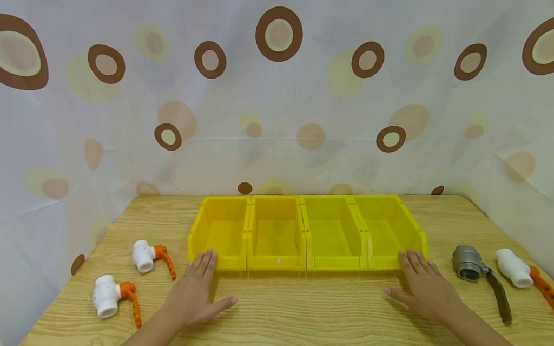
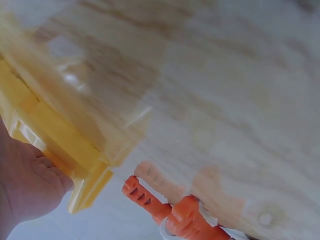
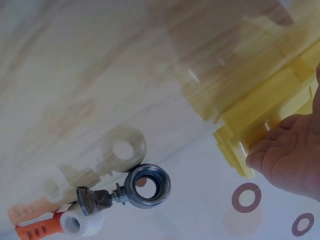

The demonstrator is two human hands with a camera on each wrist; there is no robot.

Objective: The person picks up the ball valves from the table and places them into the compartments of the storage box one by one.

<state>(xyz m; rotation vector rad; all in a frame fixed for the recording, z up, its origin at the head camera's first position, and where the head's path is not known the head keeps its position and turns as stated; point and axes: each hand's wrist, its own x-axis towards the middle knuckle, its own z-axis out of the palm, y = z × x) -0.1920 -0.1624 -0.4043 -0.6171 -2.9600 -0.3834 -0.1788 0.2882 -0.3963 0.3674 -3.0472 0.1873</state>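
A row of several yellow storage bins (image 1: pixel 276 262) stands side by side on the wooden table, their low fronts facing me. My left hand (image 1: pixel 194 299) touches the front of the leftmost bin with its fingertips, fingers straight and thumb spread to the right. At the other end, my right hand (image 1: pixel 427 286) has straight fingers against the front of the rightmost bin (image 3: pixel 270 100), thumb pointing left. Neither hand holds anything. Left of my left hand lie two white ball valves (image 1: pixel 106 296) with orange handles. Beyond my right hand are a grey metal ball valve (image 1: pixel 468 261) and another white ball valve (image 1: pixel 514 268).
The wooden table (image 1: pixel 298 323) reaches back to a white curtain (image 1: pixel 271 97) patterned with brown rings and pale spots, which also hangs along both sides. In the left wrist view, an orange valve handle (image 2: pixel 145 197) shows low down.
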